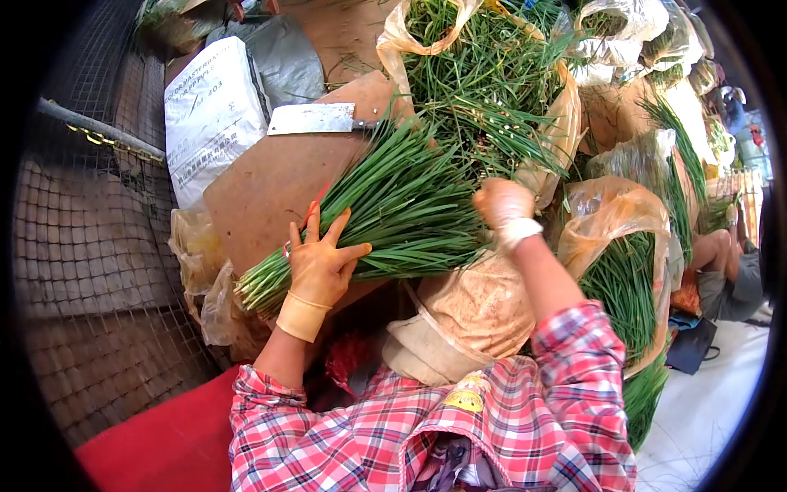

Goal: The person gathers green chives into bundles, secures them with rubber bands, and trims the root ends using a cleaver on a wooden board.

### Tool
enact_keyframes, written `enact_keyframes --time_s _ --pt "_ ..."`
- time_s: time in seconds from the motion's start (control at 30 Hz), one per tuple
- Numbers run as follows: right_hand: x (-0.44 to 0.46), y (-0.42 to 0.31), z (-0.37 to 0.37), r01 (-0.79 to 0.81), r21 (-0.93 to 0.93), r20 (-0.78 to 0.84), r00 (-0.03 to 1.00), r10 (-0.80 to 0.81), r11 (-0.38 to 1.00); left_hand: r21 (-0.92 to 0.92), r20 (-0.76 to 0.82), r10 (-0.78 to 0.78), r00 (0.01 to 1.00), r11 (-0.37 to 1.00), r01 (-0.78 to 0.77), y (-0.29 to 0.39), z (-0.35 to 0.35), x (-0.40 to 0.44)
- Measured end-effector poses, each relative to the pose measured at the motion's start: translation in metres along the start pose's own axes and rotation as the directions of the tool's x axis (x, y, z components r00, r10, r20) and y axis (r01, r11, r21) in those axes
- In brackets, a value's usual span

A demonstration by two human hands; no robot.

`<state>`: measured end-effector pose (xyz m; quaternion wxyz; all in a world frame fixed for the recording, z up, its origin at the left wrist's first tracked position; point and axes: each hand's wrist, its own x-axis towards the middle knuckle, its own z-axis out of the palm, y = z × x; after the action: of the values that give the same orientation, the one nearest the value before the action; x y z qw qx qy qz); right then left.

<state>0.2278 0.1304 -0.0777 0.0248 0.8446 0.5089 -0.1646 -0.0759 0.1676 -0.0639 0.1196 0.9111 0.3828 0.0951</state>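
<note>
A thick bunch of long green leaves lies slantwise over a brown board, its pale cut ends at the lower left and its leaf tips fanned to the right. Red ties show near my left hand, which rests on the bunch near the stem ends with its gloved fingers spread. My right hand, also gloved, is closed in a fist beside the leaf tips. Whatever its fingers hold, if anything, is hidden. Just above it is a large plastic bag full of loose green leaves and scraps.
A wide metal blade lies on the board beside a white printed sack. Netting stands at the left. Another bag of greens is at the right. Farther right is a person's bare leg.
</note>
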Motion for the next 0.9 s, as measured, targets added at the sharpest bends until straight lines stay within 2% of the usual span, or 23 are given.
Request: enact_keyframes --time_s 0.03,0.1,0.17,0.23,0.3,0.37,0.4,0.43,0.47,0.5,0.53,0.57,0.63,0.7,0.73,0.77,0.83,0.9 --pt "-0.008 0.003 -0.019 0.054 0.022 -0.045 0.998 -0.053 0.998 -0.011 -0.006 0.004 1.000 1.000 -0.004 -0.001 0.001 0.000" --pt "-0.018 -0.010 -0.023 0.191 0.291 -0.063 0.982 -0.180 0.938 -0.022 -0.009 0.008 1.000 1.000 -0.008 -0.001 0.001 -0.001" --pt "-0.029 -0.046 -0.016 0.377 0.331 -0.097 0.926 -0.366 0.865 0.003 -0.015 0.005 1.000 1.000 -0.005 -0.001 0.001 0.000" --pt "-0.035 -0.085 -0.008 0.391 0.252 -0.027 0.917 -0.397 0.885 0.014 -0.020 0.000 1.000 1.000 0.000 0.001 -0.001 0.000" --pt "-0.027 -0.113 0.014 0.336 0.234 0.165 0.911 -0.378 0.912 0.020 -0.017 -0.003 1.000 1.000 0.003 0.003 -0.002 -0.002" --pt "-0.025 -0.124 0.032 0.357 0.152 0.070 0.926 -0.370 0.922 0.026 -0.022 0.005 1.000 1.000 -0.004 0.003 -0.001 -0.001" --pt "-0.024 -0.125 0.029 0.387 0.052 0.027 0.921 -0.388 0.921 0.021 -0.024 -0.001 1.000 1.000 0.001 0.003 0.000 -0.001" --pt "-0.016 -0.109 0.029 0.430 -0.011 -0.068 0.900 -0.430 0.903 0.002 -0.023 0.001 1.000 1.000 -0.001 0.002 0.000 -0.002" --pt "-0.007 -0.086 0.023 0.325 -0.054 -0.075 0.942 -0.328 0.944 -0.016 -0.025 0.008 1.000 1.000 -0.009 0.000 0.000 -0.002" --pt "-0.001 -0.054 0.015 0.274 0.042 -0.087 0.959 -0.269 0.961 -0.021 -0.033 0.011 0.999 1.000 -0.011 -0.001 0.000 -0.001" --pt "0.006 -0.027 0.009 0.240 -0.027 -0.138 0.961 -0.242 0.970 -0.020 -0.033 0.003 0.999 1.000 -0.004 -0.001 0.000 0.000" --pt "0.003 -0.011 -0.004 0.155 -0.104 -0.096 0.982 -0.165 0.982 -0.022 -0.028 -0.005 1.000 1.000 0.005 0.000 0.000 -0.001" --pt "-0.012 -0.006 -0.020 0.133 -0.038 0.091 0.987 -0.129 0.990 -0.022 -0.027 -0.012 1.000 1.000 0.012 0.001 0.000 -0.001" --pt "-0.033 -0.024 -0.018 0.220 0.120 0.196 0.951 -0.240 0.968 -0.010 -0.034 -0.021 0.999 1.000 0.021 0.001 0.000 0.000" --pt "-0.036 -0.037 -0.010 0.246 0.089 0.221 0.940 -0.260 0.965 -0.011 -0.027 -0.013 1.000 1.000 0.013 0.001 0.000 0.000" --pt "-0.037 -0.046 0.005 0.286 0.081 0.132 0.947 -0.295 0.955 -0.012 -0.020 -0.006 1.000 1.000 0.006 0.001 -0.001 0.000" --pt "-0.036 -0.066 0.018 0.319 0.082 0.068 0.944 -0.324 0.944 -0.016 -0.025 0.000 1.000 1.000 -0.001 0.001 -0.001 -0.001" --pt "-0.032 -0.078 0.032 0.290 0.151 0.102 0.946 -0.306 0.945 -0.023 -0.031 0.007 0.999 1.000 -0.008 0.001 -0.001 -0.001"
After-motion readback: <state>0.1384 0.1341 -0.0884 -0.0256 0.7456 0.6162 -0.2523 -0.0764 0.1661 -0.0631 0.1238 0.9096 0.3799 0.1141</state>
